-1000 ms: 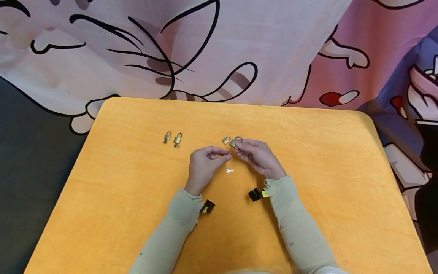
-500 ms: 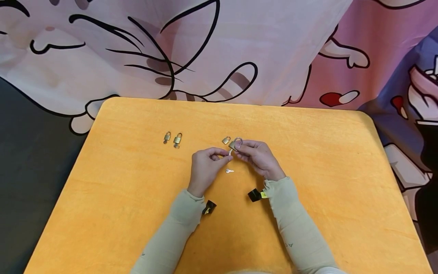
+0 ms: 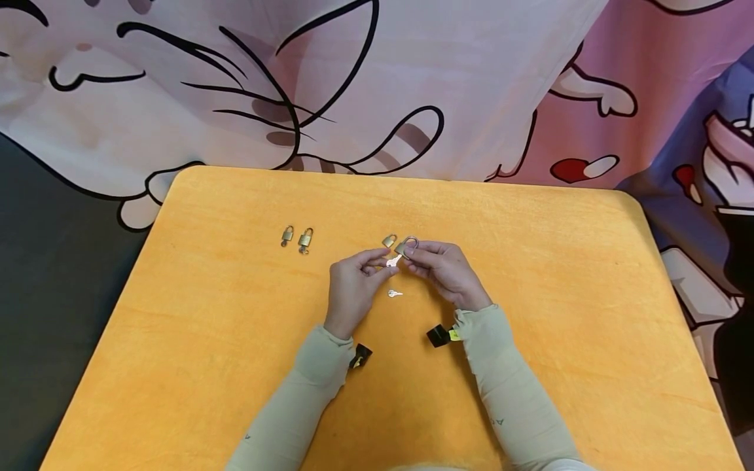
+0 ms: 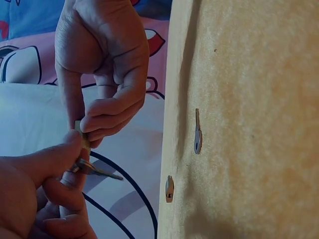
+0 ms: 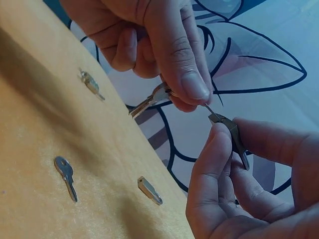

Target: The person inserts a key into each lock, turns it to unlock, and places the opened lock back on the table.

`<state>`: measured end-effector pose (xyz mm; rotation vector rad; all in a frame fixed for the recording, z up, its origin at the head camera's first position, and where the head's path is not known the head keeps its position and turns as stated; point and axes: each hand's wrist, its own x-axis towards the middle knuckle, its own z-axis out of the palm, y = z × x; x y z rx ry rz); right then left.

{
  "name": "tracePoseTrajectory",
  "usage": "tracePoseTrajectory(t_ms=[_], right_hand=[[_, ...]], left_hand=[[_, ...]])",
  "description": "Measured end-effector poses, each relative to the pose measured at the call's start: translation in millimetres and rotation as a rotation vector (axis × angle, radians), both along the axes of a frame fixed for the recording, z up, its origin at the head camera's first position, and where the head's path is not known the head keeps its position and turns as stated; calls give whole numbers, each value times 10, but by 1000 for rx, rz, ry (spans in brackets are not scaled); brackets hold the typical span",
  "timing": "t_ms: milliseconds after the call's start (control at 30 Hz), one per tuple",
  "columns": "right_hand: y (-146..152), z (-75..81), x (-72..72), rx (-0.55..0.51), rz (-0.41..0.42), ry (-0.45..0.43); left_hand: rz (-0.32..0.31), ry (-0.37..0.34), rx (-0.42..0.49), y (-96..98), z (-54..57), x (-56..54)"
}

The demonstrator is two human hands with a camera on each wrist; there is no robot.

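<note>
My left hand (image 3: 356,288) pinches a bright key (image 3: 393,261) between thumb and fingers. A second key (image 5: 149,101) dangles from that same grip in the right wrist view. Facing it, my right hand (image 3: 444,271) holds a brass padlock (image 5: 230,128) by its body, shackle pointing away from the key. The thin key blade (image 5: 211,109) meets the end of the lock body; how deep it sits cannot be told. Both hands are raised above the table. Beneath them lies a loose key (image 3: 394,294), and just beyond, a smaller padlock (image 3: 389,241).
Two brass padlocks, a smaller one (image 3: 287,236) and a larger one (image 3: 305,240), lie to the left with keys at their lower ends. The yellow-covered table (image 3: 559,294) ends at a printed cartoon curtain (image 3: 471,85).
The key in my left hand has turned, so its flat bright face now shows in place of a thin edge. My left hand shifted slightly right; the padlock barely moved.
</note>
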<state>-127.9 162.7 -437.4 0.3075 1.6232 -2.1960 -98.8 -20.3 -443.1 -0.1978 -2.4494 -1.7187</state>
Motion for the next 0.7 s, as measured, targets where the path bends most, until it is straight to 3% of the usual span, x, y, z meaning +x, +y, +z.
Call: tracePoseTrajectory(t_ms=[233,367,533,700], right_hand=[[-7,-6,-3,-13,-5,-9],[1,-10,-1,-20,0,-12],[5,-17,-2,-17,-1,-13],[-5,-9,-6,-29,-14,-20]], left_hand=[[-10,83,-67,-6,-10,1],[-23,90,-63,-7,-13,4],[-28,45,8,-6,-14,7],[-51,-58,168,0,-13,10]])
